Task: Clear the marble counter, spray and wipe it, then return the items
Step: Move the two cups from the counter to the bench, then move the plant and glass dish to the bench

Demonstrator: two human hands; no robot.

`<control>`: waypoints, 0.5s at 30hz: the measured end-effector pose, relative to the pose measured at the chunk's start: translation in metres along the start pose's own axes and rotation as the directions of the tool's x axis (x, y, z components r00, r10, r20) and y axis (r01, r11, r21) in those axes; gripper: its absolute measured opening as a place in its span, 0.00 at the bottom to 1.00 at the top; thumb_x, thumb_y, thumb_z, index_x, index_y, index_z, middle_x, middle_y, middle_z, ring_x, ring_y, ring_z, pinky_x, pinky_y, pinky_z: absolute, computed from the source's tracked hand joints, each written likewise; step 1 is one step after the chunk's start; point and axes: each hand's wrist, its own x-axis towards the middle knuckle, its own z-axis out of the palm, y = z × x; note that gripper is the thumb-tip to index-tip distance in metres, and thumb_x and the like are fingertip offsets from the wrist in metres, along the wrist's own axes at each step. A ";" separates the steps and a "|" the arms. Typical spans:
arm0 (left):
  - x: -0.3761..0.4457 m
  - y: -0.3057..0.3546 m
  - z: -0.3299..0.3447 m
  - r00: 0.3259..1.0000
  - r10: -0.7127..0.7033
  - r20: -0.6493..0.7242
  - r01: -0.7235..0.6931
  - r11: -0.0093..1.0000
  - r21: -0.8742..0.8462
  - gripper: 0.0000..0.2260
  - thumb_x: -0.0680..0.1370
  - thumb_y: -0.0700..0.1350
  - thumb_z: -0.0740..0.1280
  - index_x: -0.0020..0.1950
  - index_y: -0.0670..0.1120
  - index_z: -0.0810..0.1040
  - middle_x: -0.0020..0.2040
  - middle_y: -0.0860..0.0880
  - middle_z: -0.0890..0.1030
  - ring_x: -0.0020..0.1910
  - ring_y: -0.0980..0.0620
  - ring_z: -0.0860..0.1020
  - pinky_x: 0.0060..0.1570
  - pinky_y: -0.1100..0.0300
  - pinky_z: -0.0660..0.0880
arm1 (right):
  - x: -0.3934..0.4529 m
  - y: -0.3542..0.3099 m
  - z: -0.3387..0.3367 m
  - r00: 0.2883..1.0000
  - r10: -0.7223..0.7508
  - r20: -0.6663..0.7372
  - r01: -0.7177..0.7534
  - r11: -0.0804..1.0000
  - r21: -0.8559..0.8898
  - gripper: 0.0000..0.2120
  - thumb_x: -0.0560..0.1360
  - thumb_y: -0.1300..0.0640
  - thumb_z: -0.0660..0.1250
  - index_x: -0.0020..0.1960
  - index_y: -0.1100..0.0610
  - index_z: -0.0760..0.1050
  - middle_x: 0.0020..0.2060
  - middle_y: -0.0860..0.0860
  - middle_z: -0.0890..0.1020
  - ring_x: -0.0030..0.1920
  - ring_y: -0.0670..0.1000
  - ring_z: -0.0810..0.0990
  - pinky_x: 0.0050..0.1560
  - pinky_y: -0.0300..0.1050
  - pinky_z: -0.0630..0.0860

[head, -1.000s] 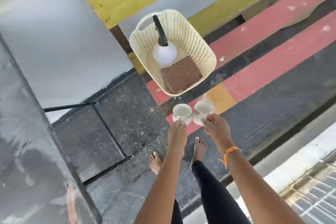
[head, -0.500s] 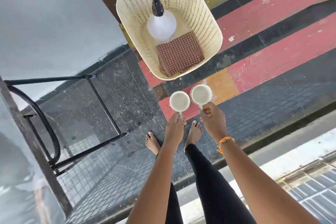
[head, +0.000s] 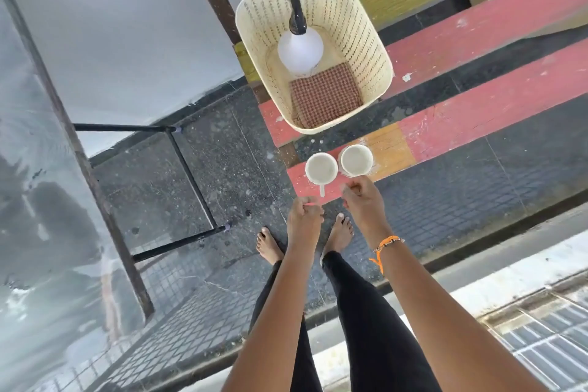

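Two cups (head: 321,168) rest on the bench (head: 477,111). Left hand (head: 304,216) and right hand (head: 362,199), fingers curled and empty, just beside them. Likely next: taking the spray bottle (head: 299,41) from the basket (head: 366,41).

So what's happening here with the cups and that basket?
A person is bending over a painted bench, with two white cups set on it side by side. The left hand sits just short of the nearer cup's handle; the right hand is at the other cup, its grip hidden. Behind them a cream basket holds a spray bottle and a checked cloth.
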 end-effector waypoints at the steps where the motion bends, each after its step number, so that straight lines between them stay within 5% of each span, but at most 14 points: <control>1: -0.004 0.003 -0.005 1.000 0.012 -0.001 -0.012 0.998 -0.060 0.06 0.77 0.41 0.60 0.52 0.47 0.74 0.44 0.48 0.78 0.39 0.53 0.77 0.49 0.55 0.73 | -0.004 -0.006 0.002 0.999 -0.027 0.033 0.027 1.000 0.005 0.04 0.77 0.60 0.62 0.48 0.61 0.72 0.41 0.56 0.78 0.43 0.53 0.76 0.50 0.51 0.75; 7: -0.021 0.031 -0.076 0.982 0.154 -0.109 -0.184 0.905 -0.382 0.11 0.79 0.38 0.59 0.44 0.51 0.77 0.36 0.51 0.78 0.37 0.55 0.75 0.45 0.62 0.73 | -0.027 -0.073 0.040 0.950 -0.228 0.212 0.228 0.973 0.028 0.04 0.77 0.59 0.62 0.45 0.59 0.73 0.33 0.52 0.77 0.34 0.48 0.75 0.39 0.39 0.73; 15: -0.021 0.081 -0.212 0.931 0.158 -0.330 -0.342 0.695 -0.632 0.11 0.79 0.38 0.58 0.45 0.50 0.77 0.34 0.53 0.78 0.32 0.59 0.76 0.41 0.68 0.74 | -0.047 -0.177 0.144 0.785 -0.359 0.505 0.440 0.897 -0.046 0.05 0.78 0.60 0.62 0.49 0.61 0.74 0.39 0.53 0.78 0.39 0.49 0.78 0.39 0.34 0.76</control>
